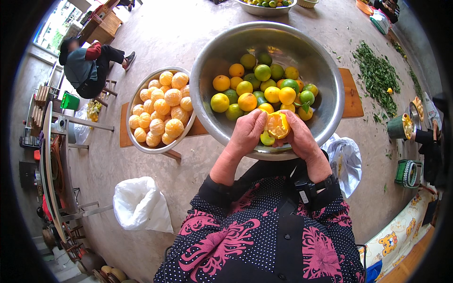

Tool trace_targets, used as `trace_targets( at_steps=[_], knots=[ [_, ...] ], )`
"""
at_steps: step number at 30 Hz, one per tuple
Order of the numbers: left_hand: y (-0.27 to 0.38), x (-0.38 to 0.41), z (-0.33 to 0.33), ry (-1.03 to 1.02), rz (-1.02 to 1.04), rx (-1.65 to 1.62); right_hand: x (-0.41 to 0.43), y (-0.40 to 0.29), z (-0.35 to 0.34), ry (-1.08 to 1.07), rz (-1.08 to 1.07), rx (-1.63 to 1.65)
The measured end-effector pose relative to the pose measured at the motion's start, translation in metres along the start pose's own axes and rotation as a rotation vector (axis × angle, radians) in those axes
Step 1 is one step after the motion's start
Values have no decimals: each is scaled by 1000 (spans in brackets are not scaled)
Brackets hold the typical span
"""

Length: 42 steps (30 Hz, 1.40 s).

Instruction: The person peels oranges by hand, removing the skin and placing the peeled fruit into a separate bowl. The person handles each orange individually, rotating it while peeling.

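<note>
Both hands hold one partly peeled citrus fruit over the near rim of a large metal basin. My left hand pinches a piece of its peel from the left side. Around the fruit's right side wrap the fingers of my right hand. Inside the basin lie many unpeeled green, yellow and orange citrus fruits. To its left, a smaller round basin is heaped with peeled citrus fruits. Both basins rest on a wooden bench.
An open white bag stands on the floor at left, another plastic bag right of the basin. Leaves are strewn at right. A person sits at upper left; another person's arm shows at far right, near a green basket.
</note>
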<state>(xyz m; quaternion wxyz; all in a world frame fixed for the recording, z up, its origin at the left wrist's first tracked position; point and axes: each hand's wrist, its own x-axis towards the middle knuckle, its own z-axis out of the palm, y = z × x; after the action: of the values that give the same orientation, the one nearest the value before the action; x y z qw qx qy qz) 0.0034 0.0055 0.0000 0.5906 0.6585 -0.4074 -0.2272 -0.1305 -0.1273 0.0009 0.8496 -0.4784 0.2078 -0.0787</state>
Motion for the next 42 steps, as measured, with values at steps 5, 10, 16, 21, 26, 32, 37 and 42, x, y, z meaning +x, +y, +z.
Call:
trace_targets(
  at_steps=[5,10,16,21,26,32,37,42],
  knots=[
    [8,0,-4,75,-17,4,2,-3,4,-2,-49,46],
    [8,-1,7,13,17,290,-1,-2,3,13,-119,103],
    [-1,-2,7,36,96,312,1,1,0,-19,-122,80],
    [-3,-3,4,52,90,368,3,1,0,3,-81,75],
    [-3,-2,3,78,101,290,3,1,-3,-56,-86,37],
    [-2,-2,3,84,108,312,2,-2,0,-75,-59,12],
    [-2,-1,1,95,65,330,2,-3,3,-91,-101,-79],
    [-5,-1,2,57,55,343,2,0,3,-69,-95,-80]
  ],
)
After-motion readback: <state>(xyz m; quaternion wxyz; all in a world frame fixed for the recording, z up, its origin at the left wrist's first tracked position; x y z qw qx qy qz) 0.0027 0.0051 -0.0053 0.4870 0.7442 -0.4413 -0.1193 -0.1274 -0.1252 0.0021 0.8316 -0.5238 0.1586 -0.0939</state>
